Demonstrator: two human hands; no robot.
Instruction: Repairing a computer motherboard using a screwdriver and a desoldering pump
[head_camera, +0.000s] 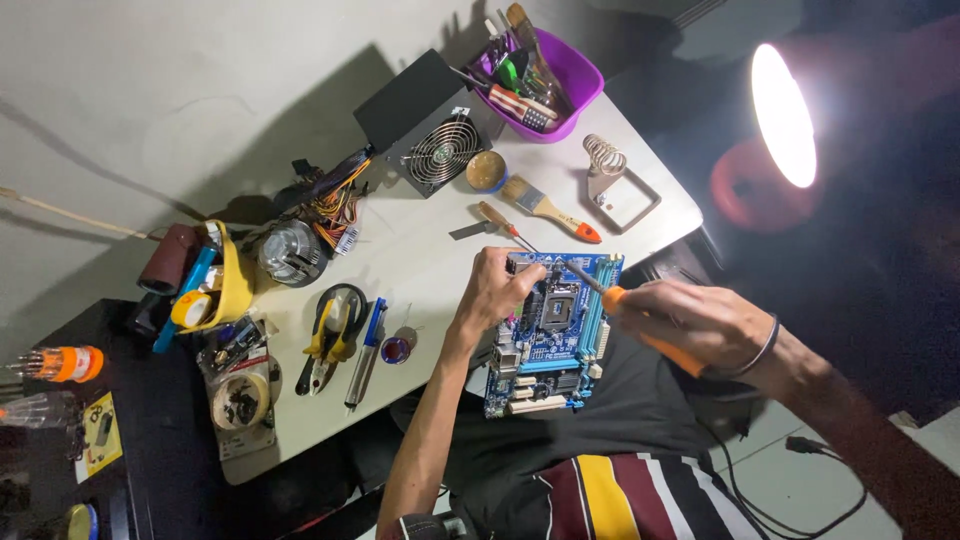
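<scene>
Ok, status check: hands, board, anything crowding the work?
Left hand steadies blue motherboard at its top edge. Right hand grips orange-handled soldering iron, tip on board. Screwdriver nearby, apart.

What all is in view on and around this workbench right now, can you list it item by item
motherboard: one, blue, at the table's near edge, under both hands
soldering iron: one, orange handle, in the right hand, tip on the board
table: one, white
power supply: one, black with round fan, far side
tub: one, purple, full of tools, far corner
paintbrush: one, wooden with orange tip, beside the iron stand
iron stand: one, metal coil
pliers: one, yellow grips, left of the board
lamp: one, lit, on the right
left hand: steadies the board's top edge
right hand: grips the iron
</scene>
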